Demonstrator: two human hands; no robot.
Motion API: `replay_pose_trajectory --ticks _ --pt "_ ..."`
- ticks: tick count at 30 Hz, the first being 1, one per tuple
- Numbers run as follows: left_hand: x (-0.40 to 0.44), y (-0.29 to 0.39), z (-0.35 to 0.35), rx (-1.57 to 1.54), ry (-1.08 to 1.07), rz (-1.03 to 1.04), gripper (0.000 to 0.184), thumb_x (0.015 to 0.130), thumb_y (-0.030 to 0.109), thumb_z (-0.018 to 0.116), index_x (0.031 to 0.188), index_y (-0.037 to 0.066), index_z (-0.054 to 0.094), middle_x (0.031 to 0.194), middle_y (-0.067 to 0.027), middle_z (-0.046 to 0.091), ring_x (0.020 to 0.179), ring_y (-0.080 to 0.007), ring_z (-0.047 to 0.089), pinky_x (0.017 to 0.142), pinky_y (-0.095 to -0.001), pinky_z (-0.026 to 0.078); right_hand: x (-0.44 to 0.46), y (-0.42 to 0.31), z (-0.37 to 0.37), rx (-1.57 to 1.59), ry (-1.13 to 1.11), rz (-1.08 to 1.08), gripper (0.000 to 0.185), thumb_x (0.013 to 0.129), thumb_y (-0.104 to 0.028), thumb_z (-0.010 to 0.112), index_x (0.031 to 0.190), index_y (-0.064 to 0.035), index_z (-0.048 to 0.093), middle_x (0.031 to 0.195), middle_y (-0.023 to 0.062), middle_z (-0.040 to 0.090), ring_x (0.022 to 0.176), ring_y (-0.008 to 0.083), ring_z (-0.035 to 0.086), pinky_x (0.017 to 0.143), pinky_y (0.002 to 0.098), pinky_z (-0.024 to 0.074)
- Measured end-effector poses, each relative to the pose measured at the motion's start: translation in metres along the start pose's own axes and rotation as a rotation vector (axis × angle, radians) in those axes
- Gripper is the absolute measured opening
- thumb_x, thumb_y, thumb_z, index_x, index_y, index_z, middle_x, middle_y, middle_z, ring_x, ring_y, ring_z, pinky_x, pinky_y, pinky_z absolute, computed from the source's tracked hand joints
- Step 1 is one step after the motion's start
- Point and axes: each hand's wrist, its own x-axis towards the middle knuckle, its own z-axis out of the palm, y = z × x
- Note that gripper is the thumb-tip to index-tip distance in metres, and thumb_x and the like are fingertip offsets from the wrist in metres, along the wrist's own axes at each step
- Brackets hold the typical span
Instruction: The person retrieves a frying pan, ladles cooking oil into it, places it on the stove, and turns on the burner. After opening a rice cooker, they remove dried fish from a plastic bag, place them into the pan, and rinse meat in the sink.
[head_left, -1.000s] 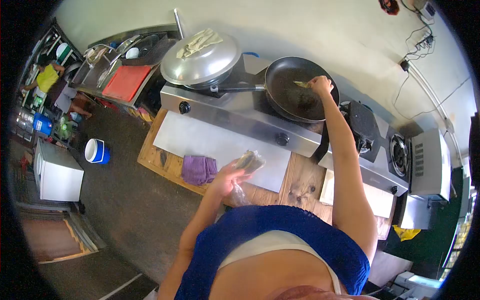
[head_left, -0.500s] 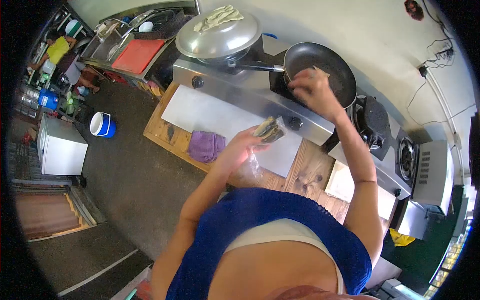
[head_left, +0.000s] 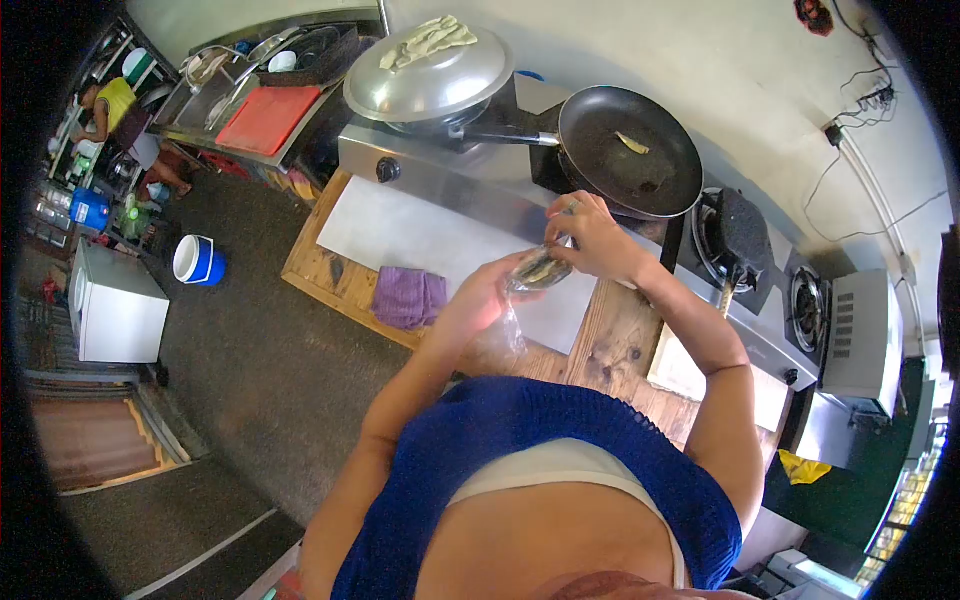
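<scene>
White sheet (head_left: 400, 230) is overhung by a clear bag (head_left: 532, 278) of food pieces (head_left: 547, 267), gripped in the left hand (head_left: 486, 291), fingers curled; at its top the right hand (head_left: 598, 240) is bunched, any hold hidden. Past the stove's (head_left: 435, 185) edge, one piece (head_left: 632, 144) is ringed by open room in the pan (head_left: 595, 145).

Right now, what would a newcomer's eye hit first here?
The dark frying pan on the stove, with one small piece of food lying in it. Just below it in view, the right hand has its fingers at a clear plastic bag in the left hand. Left of the pan, a big domed silver lid with a pale cloth on top.
</scene>
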Motion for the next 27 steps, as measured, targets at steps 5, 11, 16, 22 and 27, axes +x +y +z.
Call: replay_pose_trajectory --ticks 5,11,16,22,27 --pt "0.005 -0.006 0.001 -0.035 -0.018 -0.007 0.043 0.099 0.023 0.037 0.133 -0.002 0.045 0.13 -0.0145 0.053 0.118 -0.0247 0.054 0.098 -0.0425 0.047 -0.004 0.003 0.0 0.026 -0.033 0.013 0.011 0.071 -0.012 0.071 0.078 -0.0068 0.064 0.11 0.0107 0.057 0.114 0.0284 0.047 0.101 0.0423 0.0325" --pt "0.01 -0.008 0.006 0.016 -0.008 -0.032 0.05 0.097 0.028 0.036 0.137 -0.003 0.041 0.132 -0.0147 0.053 0.12 -0.0253 0.053 0.099 -0.0445 0.046 -0.006 0.007 -0.002 0.052 -0.033 -0.105 0.012 0.067 -0.011 0.071 0.075 -0.0056 0.062 0.108 0.0102 0.057 0.111 0.0291 0.048 0.101 0.0433 0.0334" --pt "0.014 -0.007 0.01 0.025 0.0 -0.027 0.049 0.097 0.027 0.035 0.137 -0.002 0.041 0.133 -0.0145 0.053 0.121 -0.0249 0.053 0.099 -0.0433 0.046 -0.011 0.003 -0.032 -0.022 0.063 -0.166 0.014 0.066 -0.013 0.071 0.072 -0.0069 0.06 0.087 0.01 0.06 0.094 0.029 0.054 0.094 0.0419 0.0377" --pt "0.007 -0.012 -0.002 0.042 0.062 -0.026 0.048 0.098 0.024 0.034 0.137 -0.001 0.041 0.135 -0.0146 0.051 0.121 -0.0251 0.053 0.099 -0.0416 0.046 -0.002 0.085 -0.083 0.077 0.301 0.225 0.01 0.073 -0.009 0.069 0.078 -0.001 0.066 0.074 0.0113 0.066 0.072 0.0209 0.064 0.074 0.0314 0.05" --pt "-0.011 -0.014 -0.005 0.13 0.046 0.019 0.049 0.098 0.026 0.034 0.138 -0.001 0.04 0.137 -0.0151 0.05 0.122 -0.0257 0.052 0.099 -0.0417 0.046 0.011 0.22 -0.048 0.038 0.514 0.626 0.017 0.073 -0.014 0.072 0.082 0.0007 0.071 0.072 0.0103 0.069 0.067 0.0158 0.064 0.065 0.0289 0.0503"
